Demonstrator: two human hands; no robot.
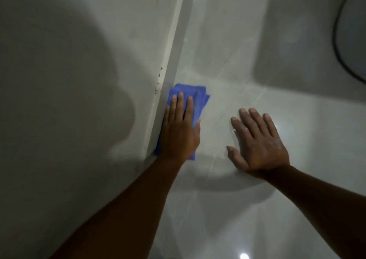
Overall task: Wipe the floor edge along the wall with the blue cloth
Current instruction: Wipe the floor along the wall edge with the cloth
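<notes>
Left hand flat on blue cloth.

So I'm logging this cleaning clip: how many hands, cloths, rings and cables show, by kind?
Hands: 2, left hand flat on the cloth, right hand flat on the floor
Blue cloth: 1
Ring: 1
Dark cable: 1
Total: 5

wall: grey, shadowed | floor: glossy pale tile | skirting: white
</notes>
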